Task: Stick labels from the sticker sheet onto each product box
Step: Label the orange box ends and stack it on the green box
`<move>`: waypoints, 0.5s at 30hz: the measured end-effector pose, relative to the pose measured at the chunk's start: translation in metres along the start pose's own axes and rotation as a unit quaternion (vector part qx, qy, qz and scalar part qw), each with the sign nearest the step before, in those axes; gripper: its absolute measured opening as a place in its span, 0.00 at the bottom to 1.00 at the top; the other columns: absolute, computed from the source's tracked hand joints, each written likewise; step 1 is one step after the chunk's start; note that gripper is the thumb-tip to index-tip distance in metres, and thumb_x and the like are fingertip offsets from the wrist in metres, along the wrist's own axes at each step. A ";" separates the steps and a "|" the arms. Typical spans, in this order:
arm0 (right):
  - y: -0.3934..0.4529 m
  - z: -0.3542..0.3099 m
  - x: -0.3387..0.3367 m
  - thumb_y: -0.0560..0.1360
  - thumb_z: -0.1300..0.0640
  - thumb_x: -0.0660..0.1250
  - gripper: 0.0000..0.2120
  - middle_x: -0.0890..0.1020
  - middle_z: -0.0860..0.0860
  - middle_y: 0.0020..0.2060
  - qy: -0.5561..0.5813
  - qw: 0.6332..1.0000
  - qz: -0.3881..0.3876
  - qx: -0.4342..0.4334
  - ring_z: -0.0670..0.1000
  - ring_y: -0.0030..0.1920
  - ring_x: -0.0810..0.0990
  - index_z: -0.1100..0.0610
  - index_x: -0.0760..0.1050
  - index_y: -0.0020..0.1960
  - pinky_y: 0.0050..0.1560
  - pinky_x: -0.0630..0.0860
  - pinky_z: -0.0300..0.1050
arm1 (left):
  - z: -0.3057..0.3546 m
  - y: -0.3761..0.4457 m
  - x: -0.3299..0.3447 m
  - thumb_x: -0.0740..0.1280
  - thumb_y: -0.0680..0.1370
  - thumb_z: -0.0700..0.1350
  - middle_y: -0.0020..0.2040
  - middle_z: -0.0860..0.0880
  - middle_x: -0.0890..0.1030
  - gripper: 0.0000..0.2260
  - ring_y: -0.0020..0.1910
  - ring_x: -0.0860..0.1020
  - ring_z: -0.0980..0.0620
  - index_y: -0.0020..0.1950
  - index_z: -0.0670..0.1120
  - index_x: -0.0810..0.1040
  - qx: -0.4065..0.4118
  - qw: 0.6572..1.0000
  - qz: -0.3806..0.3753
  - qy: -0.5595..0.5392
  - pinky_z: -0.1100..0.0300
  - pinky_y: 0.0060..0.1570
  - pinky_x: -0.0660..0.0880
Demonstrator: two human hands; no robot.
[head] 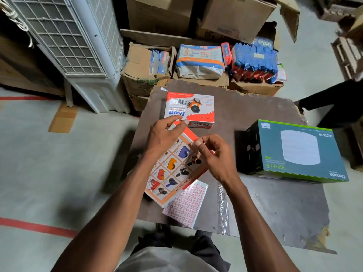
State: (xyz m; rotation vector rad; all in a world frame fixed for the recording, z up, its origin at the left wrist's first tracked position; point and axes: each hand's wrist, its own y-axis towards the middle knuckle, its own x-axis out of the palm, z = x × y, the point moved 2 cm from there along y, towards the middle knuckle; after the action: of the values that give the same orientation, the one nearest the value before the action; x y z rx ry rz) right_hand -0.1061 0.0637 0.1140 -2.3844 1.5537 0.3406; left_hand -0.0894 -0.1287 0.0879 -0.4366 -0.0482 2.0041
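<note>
The right hand (213, 154) pinches a small label just above the tilted Ikon box's (172, 169) far-right edge; the left hand (165, 134) grips its far end, steadying it.

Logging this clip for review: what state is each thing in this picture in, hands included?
Left hand: grips the far end of the near box.
Right hand: fingertips pinched together over the near box; a label cannot be made out.
Near box: closed, tilted, product-grid face up.
Far box: closed, flat on table.
Sticker sheet: flat, partly under near box.
Wi-Fi box: closed, untouched.
</note>
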 end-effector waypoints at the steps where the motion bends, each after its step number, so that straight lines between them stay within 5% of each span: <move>1: 0.001 -0.001 0.000 0.80 0.53 0.69 0.06 0.82 0.51 0.50 -0.006 1.000 -0.003 0.001 0.46 0.47 0.83 0.56 0.79 0.48 0.39 0.79 0.33 | 0.001 0.000 0.000 0.71 0.76 0.62 0.46 0.55 0.87 0.19 0.40 0.86 0.58 0.63 0.56 0.81 0.000 1.000 0.000 0.004 0.62 0.40 0.80; 15: 0.007 0.001 -0.003 0.81 0.49 0.69 0.08 0.84 0.49 0.50 -0.073 0.997 0.010 -0.004 0.46 0.45 0.84 0.53 0.77 0.49 0.39 0.80 0.36 | 0.009 -0.003 0.001 0.70 0.77 0.62 0.49 0.52 0.86 0.21 0.41 0.86 0.57 0.67 0.55 0.79 0.004 1.000 -0.005 0.018 0.65 0.37 0.80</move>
State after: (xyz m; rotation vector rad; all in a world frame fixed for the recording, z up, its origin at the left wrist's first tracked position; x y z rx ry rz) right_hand -0.1142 0.0641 0.1130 -2.2937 1.5137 0.5142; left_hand -0.0901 -0.1255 0.0967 -0.4666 -0.0201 1.9845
